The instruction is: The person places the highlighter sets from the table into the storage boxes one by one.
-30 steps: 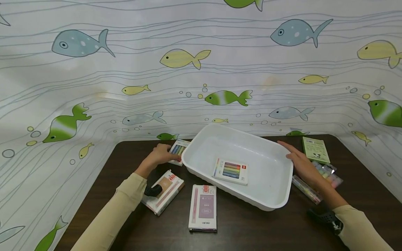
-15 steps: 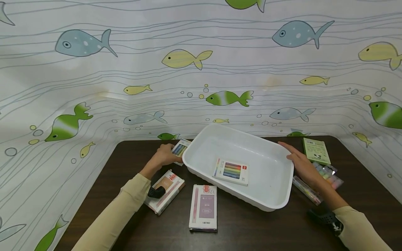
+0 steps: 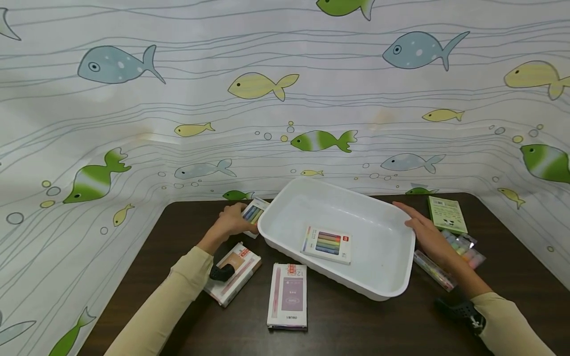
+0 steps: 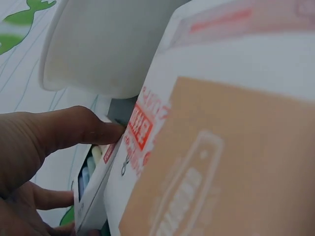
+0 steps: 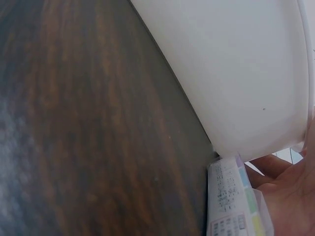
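In the head view my left hand [image 3: 230, 220] grips a small white box [image 3: 252, 213] whose window shows coloured sticks. The left wrist view shows thumb and fingers on either side of this box [image 4: 93, 191]. It stands beside the left end of a white plastic tray [image 3: 378, 262]. My right hand [image 3: 429, 237] holds the tray's far right corner, thumb at the rim and fingers outside, partly hidden behind the tray wall in the right wrist view. Inside the tray lies a similar flat box of coloured sticks [image 3: 328, 244].
A box with a tan panel [image 3: 233, 272] lies under my left wrist, and a box with a purple panel [image 3: 288, 296] lies before the tray. At right are a clear pack of slim items [image 3: 434, 271], a pack of pastel-coloured pieces [image 3: 465, 249] and a green box [image 3: 447, 215].
My left hand has shifted slightly right, and the small box in it now tilts, with its side edge showing. The right hand and the tray have stayed in place.
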`<action>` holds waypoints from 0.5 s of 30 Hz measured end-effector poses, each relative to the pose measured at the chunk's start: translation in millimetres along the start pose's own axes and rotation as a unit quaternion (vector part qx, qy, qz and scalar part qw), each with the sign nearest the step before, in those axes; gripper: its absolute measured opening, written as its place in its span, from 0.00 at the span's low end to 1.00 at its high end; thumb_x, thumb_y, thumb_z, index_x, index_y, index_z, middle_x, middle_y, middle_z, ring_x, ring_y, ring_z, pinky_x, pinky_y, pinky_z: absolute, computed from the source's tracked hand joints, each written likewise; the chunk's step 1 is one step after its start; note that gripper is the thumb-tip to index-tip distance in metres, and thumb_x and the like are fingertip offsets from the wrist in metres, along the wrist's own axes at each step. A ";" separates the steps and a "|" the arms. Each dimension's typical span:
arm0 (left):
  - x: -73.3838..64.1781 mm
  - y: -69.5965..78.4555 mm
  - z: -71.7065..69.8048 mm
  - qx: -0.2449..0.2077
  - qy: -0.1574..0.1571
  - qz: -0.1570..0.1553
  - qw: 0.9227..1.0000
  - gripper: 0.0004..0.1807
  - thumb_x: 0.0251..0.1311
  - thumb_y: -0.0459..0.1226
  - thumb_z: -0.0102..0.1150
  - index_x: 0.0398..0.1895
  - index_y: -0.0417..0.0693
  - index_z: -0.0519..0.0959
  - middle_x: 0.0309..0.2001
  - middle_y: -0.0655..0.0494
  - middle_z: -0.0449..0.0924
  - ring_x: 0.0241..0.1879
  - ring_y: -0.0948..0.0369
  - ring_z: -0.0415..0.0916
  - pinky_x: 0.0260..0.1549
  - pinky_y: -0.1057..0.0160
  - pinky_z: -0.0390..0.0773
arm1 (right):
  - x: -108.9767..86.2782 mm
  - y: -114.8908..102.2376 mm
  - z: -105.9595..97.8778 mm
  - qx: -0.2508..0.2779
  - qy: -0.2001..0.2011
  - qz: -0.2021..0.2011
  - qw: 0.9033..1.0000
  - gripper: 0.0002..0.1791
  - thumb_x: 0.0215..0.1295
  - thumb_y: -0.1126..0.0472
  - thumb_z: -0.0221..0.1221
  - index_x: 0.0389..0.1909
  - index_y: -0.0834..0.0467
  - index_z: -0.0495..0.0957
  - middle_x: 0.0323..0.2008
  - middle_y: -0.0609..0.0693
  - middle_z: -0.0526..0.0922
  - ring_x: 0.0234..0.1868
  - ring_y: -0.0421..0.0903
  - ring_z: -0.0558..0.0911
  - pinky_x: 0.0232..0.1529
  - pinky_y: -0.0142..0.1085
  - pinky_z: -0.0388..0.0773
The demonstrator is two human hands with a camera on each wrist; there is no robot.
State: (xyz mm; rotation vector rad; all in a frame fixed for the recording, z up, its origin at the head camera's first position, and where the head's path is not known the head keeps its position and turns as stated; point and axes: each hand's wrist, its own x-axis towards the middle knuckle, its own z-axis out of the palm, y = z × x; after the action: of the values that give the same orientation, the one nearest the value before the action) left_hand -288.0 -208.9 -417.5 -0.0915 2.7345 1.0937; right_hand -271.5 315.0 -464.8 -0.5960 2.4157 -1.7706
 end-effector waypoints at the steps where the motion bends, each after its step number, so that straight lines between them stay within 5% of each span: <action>1: -0.2 -0.7 -1.0 -0.010 -0.002 0.002 1.000 0.52 0.47 0.40 0.79 0.75 0.36 0.62 0.58 0.32 0.65 0.54 0.39 0.61 0.45 0.45 0.75 | 0.3 -0.1 -0.4 -0.002 -0.001 -0.002 1.000 0.28 0.85 0.59 0.34 0.82 0.53 0.50 0.76 0.65 0.55 0.59 0.49 0.79 0.48 0.39 0.81; 6: -1.5 -5.6 -4.4 -0.056 -0.016 0.012 0.998 0.56 0.48 0.37 0.80 0.78 0.40 0.57 0.56 0.35 0.71 0.51 0.42 0.69 0.44 0.48 0.77 | 1.1 1.0 -0.5 -0.004 0.006 0.010 1.000 0.28 0.85 0.59 0.35 0.82 0.52 0.52 0.76 0.63 0.56 0.60 0.50 0.78 0.49 0.39 0.81; 15: 1.6 -16.9 -10.0 -0.109 -0.029 0.005 0.994 0.54 0.55 0.33 0.75 0.81 0.49 0.53 0.63 0.35 0.67 0.51 0.45 0.75 0.49 0.45 0.76 | 0.4 1.7 -0.1 -0.015 0.016 0.017 1.000 0.28 0.85 0.59 0.35 0.82 0.50 0.53 0.76 0.60 0.57 0.61 0.49 0.77 0.49 0.37 0.80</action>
State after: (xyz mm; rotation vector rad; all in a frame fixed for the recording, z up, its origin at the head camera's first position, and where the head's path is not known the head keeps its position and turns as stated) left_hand -288.9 -228.1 -422.1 -0.0750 2.5590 1.3732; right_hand -272.4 315.3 -466.2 -0.5290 2.4635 -1.7462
